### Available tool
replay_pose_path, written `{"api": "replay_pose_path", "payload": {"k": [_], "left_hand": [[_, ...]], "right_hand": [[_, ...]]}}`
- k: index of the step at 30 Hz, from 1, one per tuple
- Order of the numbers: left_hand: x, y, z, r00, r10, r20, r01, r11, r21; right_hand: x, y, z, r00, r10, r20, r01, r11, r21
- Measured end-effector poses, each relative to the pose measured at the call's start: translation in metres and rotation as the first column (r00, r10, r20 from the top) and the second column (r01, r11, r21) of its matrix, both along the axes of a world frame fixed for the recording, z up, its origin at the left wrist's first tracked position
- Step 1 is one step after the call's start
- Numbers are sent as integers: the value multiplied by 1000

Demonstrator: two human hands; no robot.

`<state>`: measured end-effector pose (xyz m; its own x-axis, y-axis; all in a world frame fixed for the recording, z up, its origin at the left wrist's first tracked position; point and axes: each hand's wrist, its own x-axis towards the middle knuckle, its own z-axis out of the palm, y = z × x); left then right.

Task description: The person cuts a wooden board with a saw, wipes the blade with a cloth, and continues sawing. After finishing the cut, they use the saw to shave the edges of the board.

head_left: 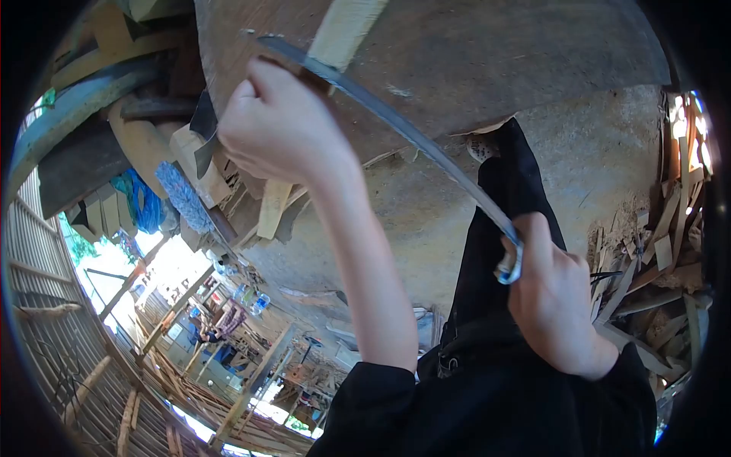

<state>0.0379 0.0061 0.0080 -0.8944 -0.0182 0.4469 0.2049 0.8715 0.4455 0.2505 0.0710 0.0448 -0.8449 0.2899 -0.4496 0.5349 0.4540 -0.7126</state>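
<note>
My right hand [544, 297] is closed around the handle end of a long, narrow metal saw [426, 141], whose teeth I cannot make out. The saw slants up to the left and crosses a pale wooden strip [349, 34] on a broad, worn wooden board [502, 53]. Just below that crossing, my left hand [278, 126] is curled into a fist at the strip; its fingertips are hidden. Past my left wrist a pale wood end [274, 209] sticks out over the board's edge, perhaps of the same strip.
Curved and cut wood pieces [99, 65] are piled at the upper left, near a fuzzy blue-grey roll [183, 196] and blue plastic [143, 199]. Scraps and offcuts [662, 259] heap up at the right. My leg [491, 236] stands on the dusty floor [586, 152] beside the board.
</note>
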Motion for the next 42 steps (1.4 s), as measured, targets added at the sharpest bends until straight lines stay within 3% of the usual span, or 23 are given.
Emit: {"api": "replay_pose_path", "payload": {"k": [4,7,10,13,16,19,22,25,27,30,38,41,42], "left_hand": [[9,-1,-7,999,4,-32,-1,997,72],[6,-3,-10,996,3,-90,-2,1000,14],[9,-4,-10,991,5,-131,-12,999,-50],[9,2,-4,998,62,3,-62,998,10],[12,4,-5,999,37,-8,-37,998,-54],[6,-6,-22,925,-63,-376,-58,952,-302],[8,-1,-13,990,65,-127,-90,975,-205],[18,6,-3,993,102,65,-90,981,-171],[17,6,-1,989,106,101,-87,981,-173],[19,5,-2,990,117,82,-100,978,-180],[21,1,-6,997,73,33,-64,973,-220],[26,4,-15,997,69,-22,-73,972,-224],[28,5,-16,994,106,6,-101,968,-228]], "right_hand": [[-24,0,-2,1000,-3,22,3,1000,-7],[-67,-7,-20,991,21,-132,-11,997,79],[-53,1,-15,996,-23,-82,25,1000,14],[-14,6,-4,998,26,50,-23,998,-51],[-3,6,-2,995,38,90,-34,999,-41],[-38,7,-3,999,36,-6,-37,998,-45],[-66,11,-11,992,84,-91,-86,996,-18],[-40,10,-10,999,42,10,-41,998,-37],[-5,11,-9,997,33,68,-27,996,-90],[14,10,-14,998,50,29,-48,997,-62],[-62,2,-11,999,54,-2,-54,999,-6],[-15,2,-17,999,-20,-49,19,1000,-18],[-2,4,-12,1000,4,31,-3,998,-56]]}}
